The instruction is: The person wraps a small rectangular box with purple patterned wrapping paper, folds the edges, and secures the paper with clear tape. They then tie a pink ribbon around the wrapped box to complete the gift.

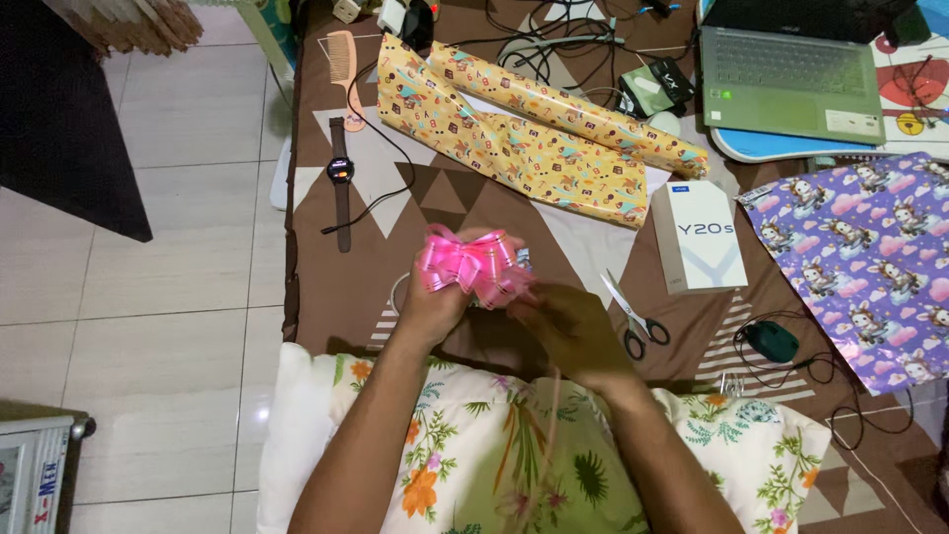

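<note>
The left hand (432, 302) is closed around the underside of a glossy pink ribbon pull-bow (474, 263), holding it above the brown patterned bedspread (376, 287). The right hand (571, 331), fingers curled, touches the bow's right edge; its exact hold cannot be determined. Steel scissors with black handles (633, 318) lie just right of the bow; a black wristwatch (341, 183) lies to its upper left.
</note>
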